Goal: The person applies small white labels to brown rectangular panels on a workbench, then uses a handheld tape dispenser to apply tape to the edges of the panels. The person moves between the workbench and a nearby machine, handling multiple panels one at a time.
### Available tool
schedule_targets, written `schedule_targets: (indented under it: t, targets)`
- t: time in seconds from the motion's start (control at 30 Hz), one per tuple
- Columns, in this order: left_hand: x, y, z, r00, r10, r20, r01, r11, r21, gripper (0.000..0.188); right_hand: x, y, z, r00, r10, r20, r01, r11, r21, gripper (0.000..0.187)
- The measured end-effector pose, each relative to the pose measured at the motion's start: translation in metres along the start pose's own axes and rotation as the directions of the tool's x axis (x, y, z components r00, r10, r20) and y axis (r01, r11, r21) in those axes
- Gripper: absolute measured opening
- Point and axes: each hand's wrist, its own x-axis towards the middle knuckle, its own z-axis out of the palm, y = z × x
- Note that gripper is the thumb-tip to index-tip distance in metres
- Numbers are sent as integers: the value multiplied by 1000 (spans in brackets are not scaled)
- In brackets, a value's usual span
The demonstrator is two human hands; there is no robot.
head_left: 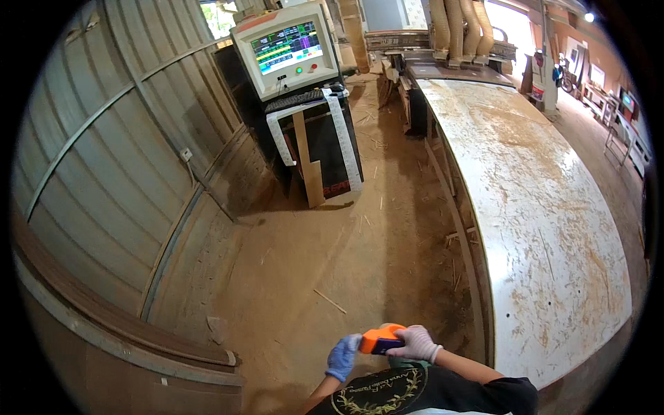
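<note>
A hand-held tool with an orange and dark blue body [375, 341] is held low in front of my torso; its exact kind does not show. My right hand [416, 344], in a pale striped knit glove, is closed around its right side. My left hand [342, 357], in a blue glove, has its fingers closed against the tool's left end. Both forearms come in from the lower edge, beside my dark printed shirt.
To my right runs a long white work table [529, 277] strewn with wood dust. A control console [287, 52] with a lit screen and keyboard [294, 100] stands ahead. Ribbed hoses [456, 31] hang over the far machine. Dark boards [117, 346] lie at left; scraps litter the floor.
</note>
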Motion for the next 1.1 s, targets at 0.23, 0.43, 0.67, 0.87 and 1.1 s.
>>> schedule_targets:
  t: [0.23, 0.43, 0.67, 0.87, 1.1]
  targets:
    - [196, 26, 23, 868, 296, 400, -406, 885, 228, 25, 113, 82, -59, 903, 178, -391, -223, 972, -73, 45]
    - [341, 54, 27, 891, 359, 277, -417, 889, 190, 24, 256, 148, -201, 862, -56, -504, -84, 964, -251, 39]
    - [471, -5, -11, 998, 52, 41, -61, 957, 283, 25, 425, 183, -356, 718, -324, -617, 70, 914, -399, 34]
    - [603, -38, -43, 999, -13, -47, 25, 968, 252, 24, 568, 194, -469, 532, -548, -646, 131, 807, -576, 39]
    - [774, -40, -87, 994, 111, 24, -113, 950, 291, 22, 700, 156, -589, 327, -697, -637, 86, 694, -715, 50]
